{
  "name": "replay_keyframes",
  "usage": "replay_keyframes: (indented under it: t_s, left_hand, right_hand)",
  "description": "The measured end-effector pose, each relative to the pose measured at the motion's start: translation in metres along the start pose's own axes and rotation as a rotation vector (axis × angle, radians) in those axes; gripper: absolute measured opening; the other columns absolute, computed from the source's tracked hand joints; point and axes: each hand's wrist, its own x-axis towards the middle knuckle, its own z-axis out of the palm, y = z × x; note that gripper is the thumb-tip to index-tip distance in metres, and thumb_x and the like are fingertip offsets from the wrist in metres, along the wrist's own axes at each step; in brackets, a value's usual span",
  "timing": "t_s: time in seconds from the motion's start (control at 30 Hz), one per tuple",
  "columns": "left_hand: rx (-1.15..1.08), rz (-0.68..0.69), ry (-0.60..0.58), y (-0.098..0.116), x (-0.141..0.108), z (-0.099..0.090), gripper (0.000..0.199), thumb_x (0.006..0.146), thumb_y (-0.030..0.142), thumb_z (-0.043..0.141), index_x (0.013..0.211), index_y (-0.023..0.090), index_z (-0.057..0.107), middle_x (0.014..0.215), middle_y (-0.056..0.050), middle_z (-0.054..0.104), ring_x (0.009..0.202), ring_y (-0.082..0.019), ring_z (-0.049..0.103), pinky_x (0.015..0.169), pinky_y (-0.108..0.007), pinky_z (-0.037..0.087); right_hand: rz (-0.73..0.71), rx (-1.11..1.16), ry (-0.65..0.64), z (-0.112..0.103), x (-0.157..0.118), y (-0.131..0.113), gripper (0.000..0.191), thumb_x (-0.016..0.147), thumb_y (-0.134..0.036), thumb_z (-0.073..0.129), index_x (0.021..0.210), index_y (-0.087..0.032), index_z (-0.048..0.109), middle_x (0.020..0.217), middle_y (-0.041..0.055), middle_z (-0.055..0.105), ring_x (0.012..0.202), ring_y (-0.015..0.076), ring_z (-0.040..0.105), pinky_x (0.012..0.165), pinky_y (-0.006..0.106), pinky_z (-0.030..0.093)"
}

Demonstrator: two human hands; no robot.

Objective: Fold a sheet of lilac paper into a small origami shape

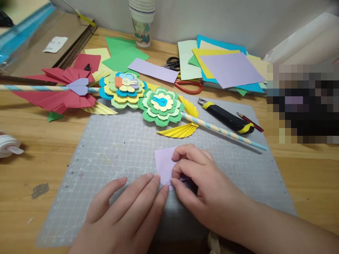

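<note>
A small sheet of purple paper (164, 160) lies on the grey cutting mat (100, 155), its near edge partly folded. My left hand (127, 211) rests flat with fingers stretched out, its fingertips touching the paper's lower left edge. From the right, my right hand (206, 180) curls over the paper, thumb and fingers pinching it near the fold. Part of the paper is hidden under that hand. Beyond both hands lies a paper wand with a striped stick (217, 130), a green layered paper flower (161, 106), a yellow-and-blue layered flower (124, 91) and red pleated paper wings (76, 100).
A utility knife (227, 116) and a pencil (250, 121) lie at the right. Behind are red-handled scissors (189, 87), black-handled scissors (173, 63), stacked coloured paper (233, 68) and paper cups (142, 24). A white bottle (7, 145) is at the left edge.
</note>
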Motion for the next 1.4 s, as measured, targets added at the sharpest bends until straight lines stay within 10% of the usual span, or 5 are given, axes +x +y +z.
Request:
replay_keyframes:
  t_s: [1.4]
  left_hand:
    - [0.023, -0.047, -0.069, 0.0003, -0.0032, -0.0054, 0.036, 0.1, 0.026, 0.034, 0.123, 0.031, 0.061, 0.127, 0.008, 0.066, 0.12, -0.005, 0.052, 0.118, -0.023, 0.008]
  right_hand:
    - [0.015, -0.013, 0.02, 0.0015, 0.0016, 0.0011, 0.014, 0.083, -0.011, 0.054, 0.072, -0.019, 0.056, 0.103, 0.0039, 0.057, 0.097, 0.019, 0.053, 0.086, 0.038, 0.042]
